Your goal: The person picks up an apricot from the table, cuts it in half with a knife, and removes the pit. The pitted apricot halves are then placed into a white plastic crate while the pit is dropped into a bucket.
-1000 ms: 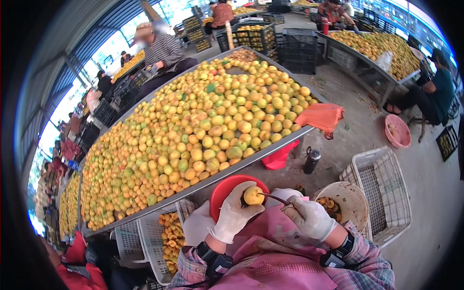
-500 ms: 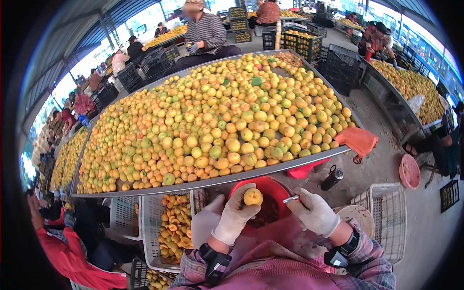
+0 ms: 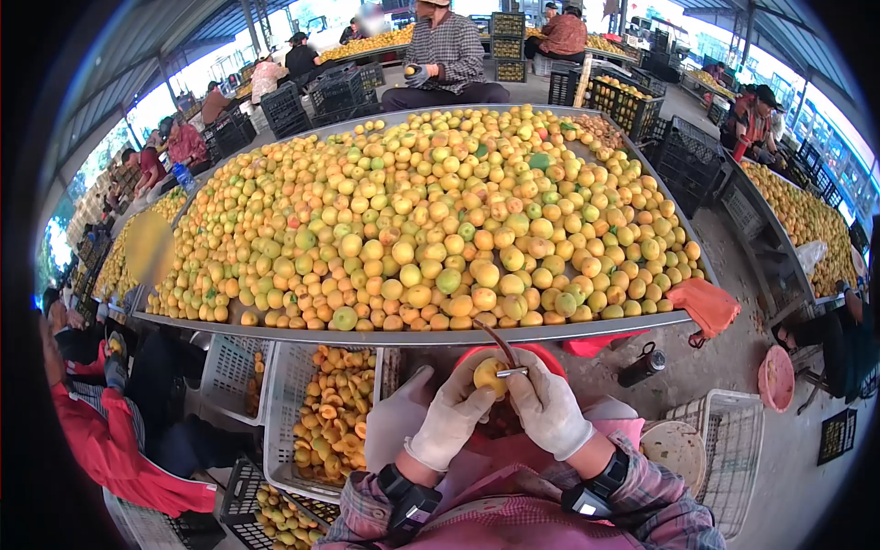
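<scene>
Both my hands wear whitish gloves and meet at the lower centre. My left hand [image 3: 449,411] is wrapped round a yellow fruit [image 3: 490,376]. Against that fruit's right side lies a small metal tool [image 3: 511,372], pinched in my right hand [image 3: 550,408]. A thin, curved brown strip [image 3: 495,341] sticks up from the tool. Below and behind the hands is a red bucket [image 3: 553,359], mostly covered by them. Beyond it, a metal-edged table [image 3: 412,337] bears a wide heap of yellow-orange fruit [image 3: 367,229].
A white crate [image 3: 280,431] of split fruit stands at the left, near a person in a red jacket [image 3: 128,458]. Right of me are an orange cloth [image 3: 704,307], a dark bottle [image 3: 642,365], a pink basin [image 3: 776,378] and a white crate [image 3: 738,449]. Another person [image 3: 445,55] sits across the table.
My right hand has moved left, bringing the tool from apart to against the fruit. The brown strip now shows above it. The view has shifted, with the far person appearing further right.
</scene>
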`<action>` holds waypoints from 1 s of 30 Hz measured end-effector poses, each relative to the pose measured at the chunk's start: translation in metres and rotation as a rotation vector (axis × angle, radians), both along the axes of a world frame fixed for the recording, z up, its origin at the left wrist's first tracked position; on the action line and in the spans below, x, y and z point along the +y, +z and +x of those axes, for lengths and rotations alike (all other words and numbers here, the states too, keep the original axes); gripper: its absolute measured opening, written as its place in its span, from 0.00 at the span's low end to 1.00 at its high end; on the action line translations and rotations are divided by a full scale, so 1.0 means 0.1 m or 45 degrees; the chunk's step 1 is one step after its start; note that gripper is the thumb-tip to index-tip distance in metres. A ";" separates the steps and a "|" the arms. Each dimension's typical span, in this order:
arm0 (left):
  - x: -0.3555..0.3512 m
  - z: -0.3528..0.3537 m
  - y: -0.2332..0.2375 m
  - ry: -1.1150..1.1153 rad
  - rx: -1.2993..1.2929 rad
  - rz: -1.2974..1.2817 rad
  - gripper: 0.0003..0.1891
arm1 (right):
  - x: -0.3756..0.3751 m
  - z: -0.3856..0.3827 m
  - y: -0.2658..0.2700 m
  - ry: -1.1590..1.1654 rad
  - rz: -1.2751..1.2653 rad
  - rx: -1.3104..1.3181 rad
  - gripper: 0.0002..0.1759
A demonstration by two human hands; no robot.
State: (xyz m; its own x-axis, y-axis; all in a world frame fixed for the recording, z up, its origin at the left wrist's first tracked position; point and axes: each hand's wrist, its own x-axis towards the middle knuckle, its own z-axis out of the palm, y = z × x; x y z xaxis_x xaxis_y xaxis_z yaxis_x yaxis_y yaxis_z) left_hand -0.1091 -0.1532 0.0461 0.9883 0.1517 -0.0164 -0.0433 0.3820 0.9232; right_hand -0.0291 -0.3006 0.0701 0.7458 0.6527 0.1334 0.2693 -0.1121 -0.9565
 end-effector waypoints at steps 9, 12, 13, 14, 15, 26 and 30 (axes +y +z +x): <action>-0.03 -0.04 -0.16 0.216 -0.091 0.323 0.31 | 0.13 -0.12 -0.03 -0.271 -0.326 -0.586 0.22; -0.03 -0.04 -0.22 0.299 -0.153 0.445 0.30 | 0.16 -0.15 0.00 -0.248 -0.334 -0.661 0.21; -0.04 -0.05 -0.25 0.327 -0.143 0.456 0.29 | 0.17 -0.15 0.02 -0.250 -0.383 -0.673 0.21; -0.03 -0.06 -0.27 0.364 -0.152 0.532 0.29 | 0.20 -0.16 0.01 -0.224 -0.359 -0.679 0.21; -0.02 -0.07 -0.26 0.393 -0.162 0.602 0.29 | 0.21 -0.16 0.01 -0.224 -0.348 -0.677 0.20; 0.06 -0.16 -0.15 0.457 -0.184 0.990 0.30 | 0.23 -0.04 -0.49 -0.004 0.253 0.381 0.18; 0.13 -0.08 -0.24 0.379 -0.186 0.876 0.28 | 0.11 0.03 -0.33 0.288 0.262 1.131 0.23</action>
